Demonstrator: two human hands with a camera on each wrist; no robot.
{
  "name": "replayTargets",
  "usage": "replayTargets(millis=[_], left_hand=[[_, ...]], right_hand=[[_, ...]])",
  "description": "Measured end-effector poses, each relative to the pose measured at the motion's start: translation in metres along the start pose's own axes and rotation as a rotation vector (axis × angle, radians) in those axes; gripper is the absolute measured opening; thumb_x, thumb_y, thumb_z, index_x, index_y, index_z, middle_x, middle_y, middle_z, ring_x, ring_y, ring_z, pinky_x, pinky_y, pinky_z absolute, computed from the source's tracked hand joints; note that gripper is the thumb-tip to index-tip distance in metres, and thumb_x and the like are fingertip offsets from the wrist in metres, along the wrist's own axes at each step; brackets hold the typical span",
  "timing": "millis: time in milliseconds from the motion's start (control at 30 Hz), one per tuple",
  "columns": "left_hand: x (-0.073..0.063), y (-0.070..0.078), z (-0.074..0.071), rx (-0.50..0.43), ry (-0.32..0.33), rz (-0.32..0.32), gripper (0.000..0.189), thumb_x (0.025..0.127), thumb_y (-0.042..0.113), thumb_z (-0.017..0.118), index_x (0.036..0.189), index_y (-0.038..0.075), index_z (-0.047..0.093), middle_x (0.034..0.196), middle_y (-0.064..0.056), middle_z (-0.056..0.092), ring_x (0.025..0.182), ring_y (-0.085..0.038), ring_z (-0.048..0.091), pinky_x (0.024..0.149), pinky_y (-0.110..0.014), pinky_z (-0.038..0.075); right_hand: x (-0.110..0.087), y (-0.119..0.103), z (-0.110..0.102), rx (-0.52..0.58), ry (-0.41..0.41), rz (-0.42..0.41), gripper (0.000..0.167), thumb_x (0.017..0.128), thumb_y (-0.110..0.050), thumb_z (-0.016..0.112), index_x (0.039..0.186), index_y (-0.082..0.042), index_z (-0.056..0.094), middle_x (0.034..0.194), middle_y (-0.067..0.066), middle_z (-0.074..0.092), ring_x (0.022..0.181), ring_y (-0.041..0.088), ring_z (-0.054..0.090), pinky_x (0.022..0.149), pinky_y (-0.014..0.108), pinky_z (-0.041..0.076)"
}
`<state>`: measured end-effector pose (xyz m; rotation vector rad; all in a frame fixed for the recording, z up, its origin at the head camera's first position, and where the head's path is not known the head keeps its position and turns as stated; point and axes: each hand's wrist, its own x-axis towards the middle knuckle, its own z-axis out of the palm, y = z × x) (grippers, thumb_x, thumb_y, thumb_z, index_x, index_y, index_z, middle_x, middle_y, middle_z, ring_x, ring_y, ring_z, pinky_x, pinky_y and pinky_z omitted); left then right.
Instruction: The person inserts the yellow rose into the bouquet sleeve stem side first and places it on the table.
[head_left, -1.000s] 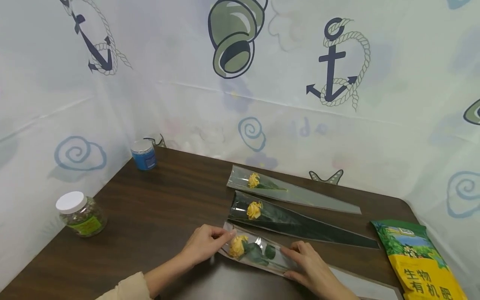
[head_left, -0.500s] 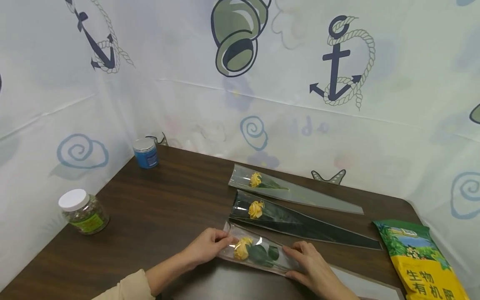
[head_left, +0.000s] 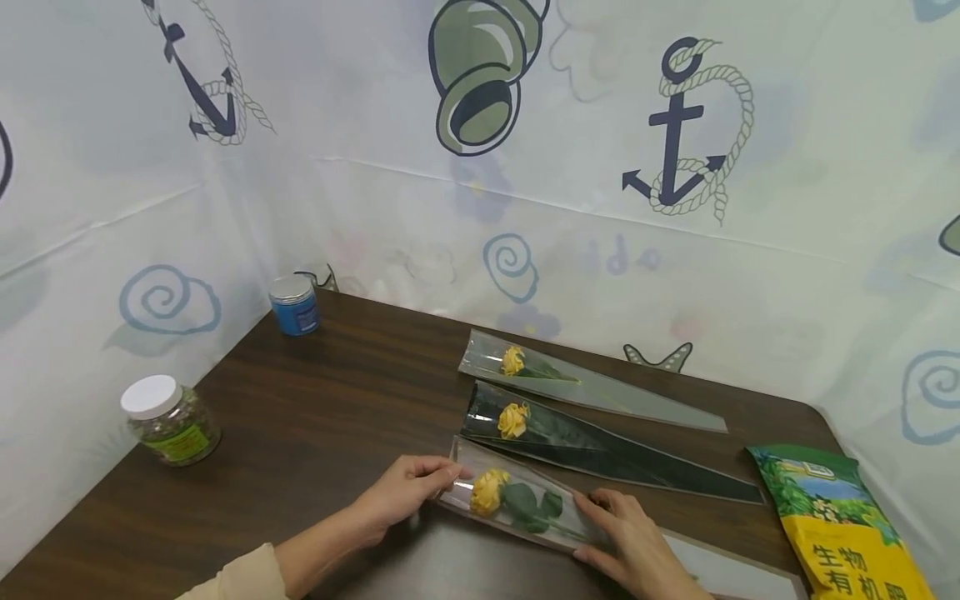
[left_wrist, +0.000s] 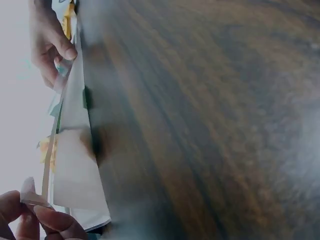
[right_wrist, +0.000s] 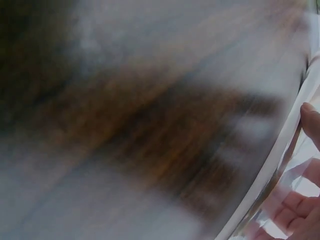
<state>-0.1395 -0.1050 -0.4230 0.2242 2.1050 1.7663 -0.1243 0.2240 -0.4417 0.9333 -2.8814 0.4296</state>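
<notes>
A yellow rose (head_left: pixel 490 492) with green leaves lies inside a clear flower sleeve (head_left: pixel 517 527) nearest the person in the head view. My left hand (head_left: pixel 405 493) pinches the film at the sleeve's wide end, just left of the bloom; the left wrist view shows the film edge between thumb and fingers (left_wrist: pixel 50 220). Lower on the sleeve, beside the leaves, my right hand (head_left: pixel 630 542) grips it across its width, thumb on the near edge and fingers on the far edge. The sleeve's narrow white tail (head_left: pixel 731 567) extends past the right hand.
Behind lie two more sleeved yellow roses, one in a dark sleeve (head_left: pixel 592 446) and one in a pale sleeve (head_left: pixel 622 396). A green and yellow bag (head_left: pixel 840 525) lies at right. On the left stand a white-lidded jar (head_left: pixel 172 421) and a blue tub (head_left: pixel 295 307). Printed cloth (head_left: pixel 375 225) hangs behind.
My left hand has drawn slightly left, off the bloom and onto the sleeve's wide end, so the rose shows more fully. The right hand keeps its grip, with little movement.
</notes>
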Motion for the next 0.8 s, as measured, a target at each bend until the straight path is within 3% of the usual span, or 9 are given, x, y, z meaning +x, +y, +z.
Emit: replayTargets(millis=[100,200,333,500,633,800], left_hand=[[0.000,-0.005,-0.002,-0.033,-0.007,-0.014,0.033,0.095,0.027,0.056,0.112,0.000,0.064,0.113,-0.009,0.065,0.098,-0.016,0.055,0.080,-0.028,0.042],[-0.001,-0.007,-0.005,-0.041,-0.026,-0.007,0.033,0.094,0.022,0.057,0.118,0.000,0.061,0.101,-0.010,0.067,0.093,-0.015,0.058,0.074,-0.024,0.044],[-0.003,-0.008,-0.011,0.008,-0.065,-0.015,0.038,0.094,0.022,0.058,0.127,0.003,0.056,0.079,0.000,0.057,0.078,-0.012,0.054,0.065,-0.025,0.041],[-0.007,-0.011,-0.019,0.079,-0.046,-0.049,0.040,0.092,0.023,0.061,0.122,-0.003,0.057,0.086,-0.003,0.063,0.081,-0.013,0.057,0.064,-0.025,0.041],[-0.010,-0.014,-0.024,0.101,-0.030,-0.055,0.039,0.090,0.024,0.063,0.116,-0.005,0.060,0.096,-0.007,0.067,0.077,-0.012,0.052,0.059,-0.022,0.038],[-0.013,-0.015,-0.031,0.122,-0.060,-0.049,0.037,0.090,0.024,0.064,0.114,-0.004,0.062,0.080,-0.001,0.062,0.067,-0.008,0.045,0.055,-0.020,0.036]], right_hand=[[-0.002,-0.002,-0.003,0.050,-0.070,0.076,0.064,0.082,-0.048,0.066,0.130,-0.006,0.056,0.120,0.016,0.054,0.106,0.033,0.053,0.076,0.047,0.050],[-0.005,-0.002,-0.005,0.086,-0.110,0.118,0.067,0.082,-0.048,0.066,0.132,-0.004,0.054,0.124,0.022,0.052,0.110,0.040,0.051,0.078,0.051,0.048],[-0.010,-0.002,-0.006,0.103,-0.136,0.132,0.069,0.082,-0.044,0.068,0.132,0.000,0.051,0.126,0.029,0.049,0.110,0.046,0.051,0.077,0.054,0.048],[-0.013,-0.003,-0.002,0.116,-0.115,0.127,0.071,0.082,-0.044,0.068,0.133,0.003,0.050,0.127,0.033,0.047,0.109,0.048,0.051,0.077,0.055,0.048],[-0.013,-0.002,0.003,0.137,-0.079,0.107,0.071,0.082,-0.042,0.069,0.134,0.003,0.048,0.129,0.034,0.046,0.112,0.049,0.050,0.079,0.055,0.048],[-0.012,-0.002,0.005,0.213,-0.125,0.136,0.075,0.084,-0.044,0.067,0.137,0.003,0.044,0.133,0.035,0.041,0.116,0.051,0.046,0.080,0.058,0.046]])
